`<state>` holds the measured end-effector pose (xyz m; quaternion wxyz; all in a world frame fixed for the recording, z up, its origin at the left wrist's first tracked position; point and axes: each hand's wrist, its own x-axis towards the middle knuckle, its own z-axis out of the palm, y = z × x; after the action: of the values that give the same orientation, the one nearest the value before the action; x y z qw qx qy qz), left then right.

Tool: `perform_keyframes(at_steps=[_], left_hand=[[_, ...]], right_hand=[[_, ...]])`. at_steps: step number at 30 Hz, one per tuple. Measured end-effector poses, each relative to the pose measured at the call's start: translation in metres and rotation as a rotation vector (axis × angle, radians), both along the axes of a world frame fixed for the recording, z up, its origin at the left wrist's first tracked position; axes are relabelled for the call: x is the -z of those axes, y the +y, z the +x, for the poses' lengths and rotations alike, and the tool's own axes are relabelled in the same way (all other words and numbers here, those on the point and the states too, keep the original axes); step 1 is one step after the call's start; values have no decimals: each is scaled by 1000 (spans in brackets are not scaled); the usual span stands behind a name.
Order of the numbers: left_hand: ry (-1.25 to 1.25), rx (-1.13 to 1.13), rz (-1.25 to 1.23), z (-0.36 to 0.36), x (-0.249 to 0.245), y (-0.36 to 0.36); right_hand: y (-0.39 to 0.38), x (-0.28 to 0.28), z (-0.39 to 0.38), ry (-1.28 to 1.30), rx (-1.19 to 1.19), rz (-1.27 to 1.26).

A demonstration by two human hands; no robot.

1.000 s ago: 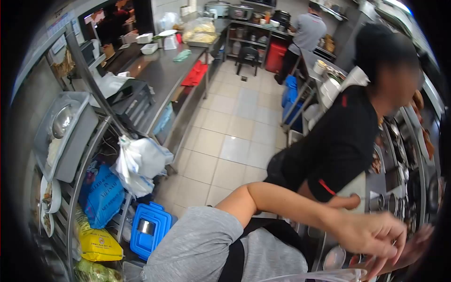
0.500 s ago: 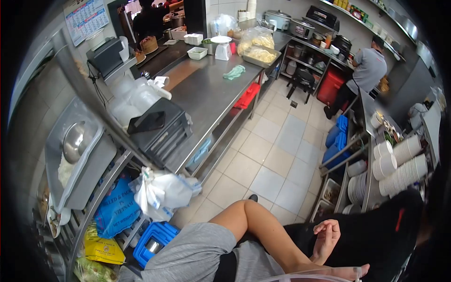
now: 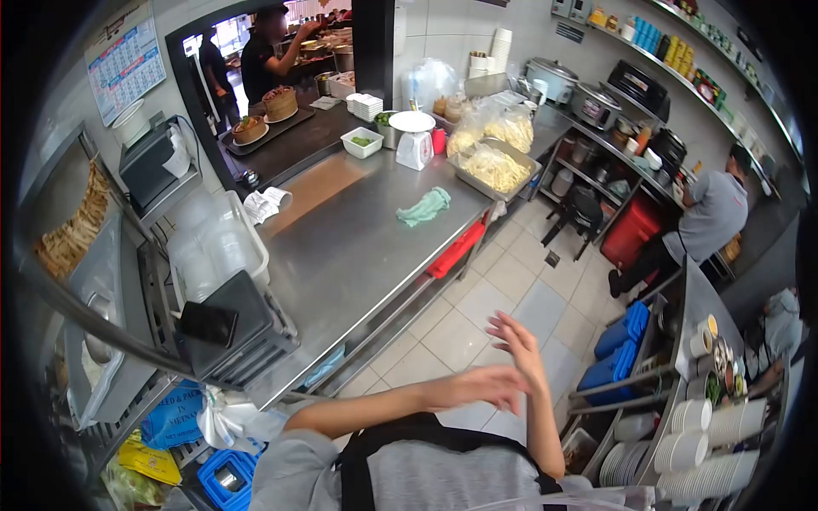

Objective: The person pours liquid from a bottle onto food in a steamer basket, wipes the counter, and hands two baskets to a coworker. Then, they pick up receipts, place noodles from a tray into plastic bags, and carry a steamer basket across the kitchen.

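Note:
Stretched across the front of my body, my left hand (image 3: 487,387) points to the right, its fingers extended and blurred by motion. It holds nothing, and its fingertips overlap my right wrist in this view. My right hand (image 3: 518,344) is raised just beyond it, fingers apart and pointing up and left, with nothing in them. Both hands are in the air over the tiled floor (image 3: 457,333), close to my black apron (image 3: 375,443). Nearest on the left is the steel counter (image 3: 341,255), with a green cloth (image 3: 423,206) lying crumpled on it.
On the counter stand a kitchen scale (image 3: 415,145), a tray of pale noodles (image 3: 492,170) and a black machine (image 3: 234,341). Stacked bowls (image 3: 707,443) fill the right shelf. A co-worker in grey (image 3: 714,209) stands at the back right; another person (image 3: 268,64) is beyond the hatch.
My view has lifted and turned, showing more of the hatch and back shelves. Both hands have come up from low right; the right one, curled before, has its fingers spread.

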<state>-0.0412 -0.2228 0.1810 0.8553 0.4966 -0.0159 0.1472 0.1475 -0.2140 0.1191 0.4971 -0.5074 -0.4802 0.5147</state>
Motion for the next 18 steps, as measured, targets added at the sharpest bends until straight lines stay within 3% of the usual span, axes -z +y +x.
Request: perform_keyframes(at_steps=[4, 6, 7, 8, 12, 14, 18], left_hand=[[403, -731, -250, -79, 93, 47], [501, -986, -328, -111, 125, 56], [476, -1059, -344, -116, 129, 66], [453, -1130, -363, -121, 129, 74], [311, -1330, -433, -106, 120, 139], [260, -1352, -456, -88, 103, 167], [143, -1322, -444, -73, 82, 210]], right_hand=[[157, 55, -25, -39, -229, -65], [253, 108, -43, -101, -181, -12], [272, 67, -57, -32, -198, -191], [325, 111, -65, -233, -71, -40], [445, 132, -107, -680, 186, -100], [485, 164, -121, -839, 170, -29], [541, 177, -172, -1068, 66, 142]])
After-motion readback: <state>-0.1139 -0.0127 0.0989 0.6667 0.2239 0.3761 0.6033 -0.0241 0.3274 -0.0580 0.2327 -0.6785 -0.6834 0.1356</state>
